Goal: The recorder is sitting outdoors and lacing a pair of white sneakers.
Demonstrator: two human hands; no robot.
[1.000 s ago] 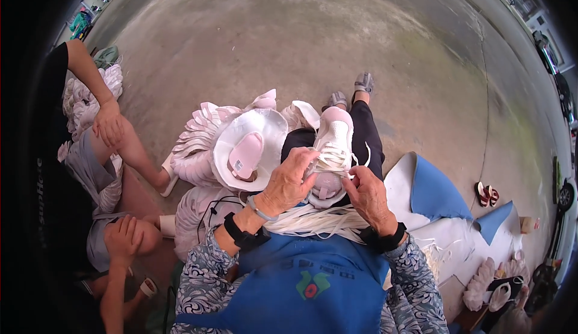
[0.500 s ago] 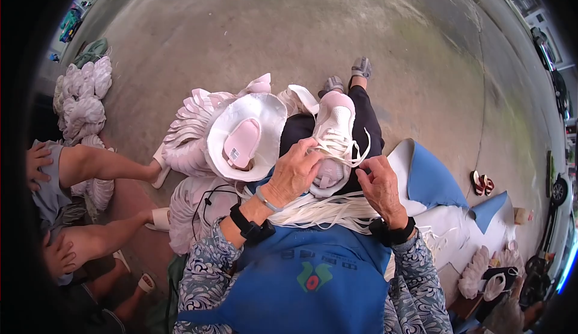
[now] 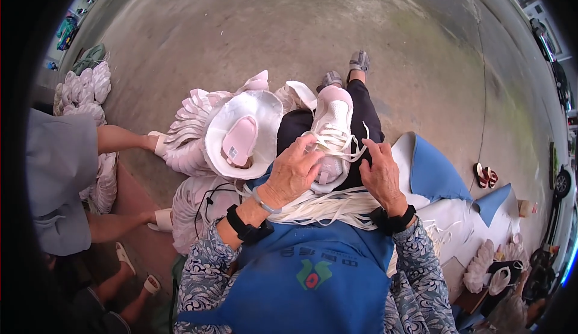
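A white knit sneaker upper with a pale pink toe rests across my lap, its toe pointing away from me. White shoelaces cross its front and hang in loose loops toward its right side. My left hand is at the left edge of the lacing, fingers bent around a lace; the exact grip is partly hidden. To the right of the upper, the bent fingers of my right hand hold a lace, whose free end sticks up above the fingertips. Loose white laces lie bundled over my blue apron.
Left of my lap stands a white, open-topped holder with a pink insole-shaped piece in it. Stacked pale uppers surround it. A co-worker's legs are at left. Blue-and-white sheeting and sandals lie at right.
My right hand has risen slightly, bringing its fingers up along the lace end. My left hand has shifted slightly and its fingers have spread a little. The co-worker at left has changed posture.
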